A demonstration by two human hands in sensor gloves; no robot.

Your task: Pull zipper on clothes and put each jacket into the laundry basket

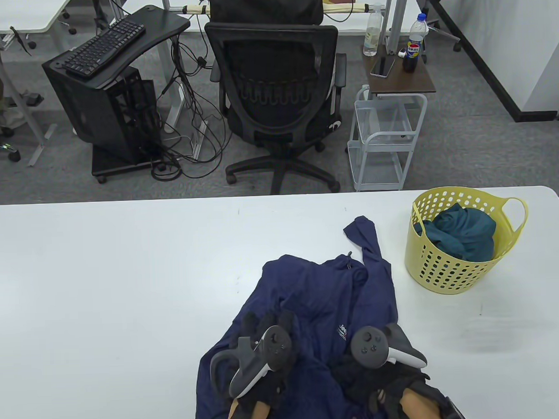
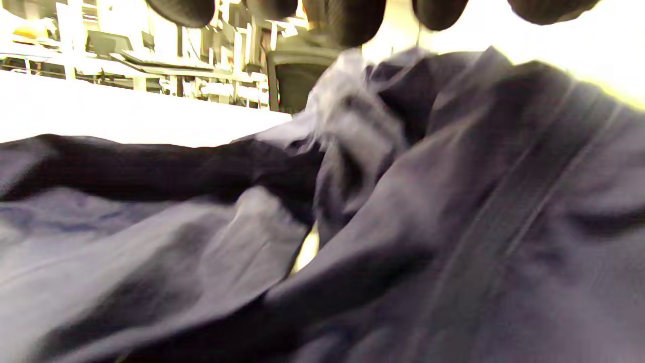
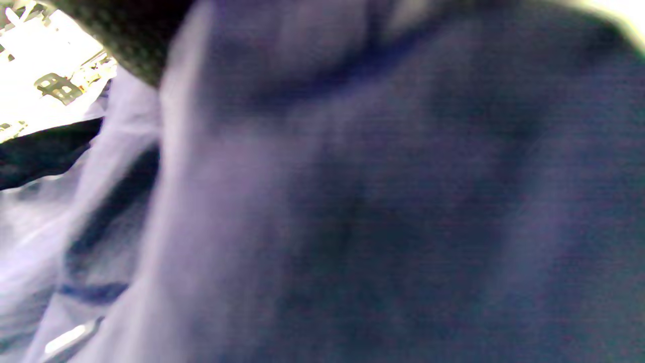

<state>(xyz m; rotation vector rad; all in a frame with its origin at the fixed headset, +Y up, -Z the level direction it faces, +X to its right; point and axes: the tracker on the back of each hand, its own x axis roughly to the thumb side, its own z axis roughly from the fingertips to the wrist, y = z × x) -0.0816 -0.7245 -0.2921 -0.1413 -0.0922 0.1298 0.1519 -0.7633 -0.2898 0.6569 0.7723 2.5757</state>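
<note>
A navy jacket [image 1: 319, 299] lies crumpled on the white table [image 1: 104, 293] near its front edge, one sleeve stretched toward the back. My left hand [image 1: 265, 322] rests over the jacket's left part. In the left wrist view its fingertips [image 2: 347, 20] hang spread just above the fabric [image 2: 453, 227], holding nothing. My right hand [image 1: 358, 376] is on the jacket's lower right with fingers curled into the cloth. The right wrist view is filled by blurred fabric [image 3: 378, 201] close to the camera. A yellow laundry basket [image 1: 446, 268] at the right holds a teal garment [image 1: 463, 235].
The basket stands about a hand's width right of the jacket's sleeve. Beyond the table's far edge are a black office chair [image 1: 275, 95] and a white wire cart [image 1: 387, 141].
</note>
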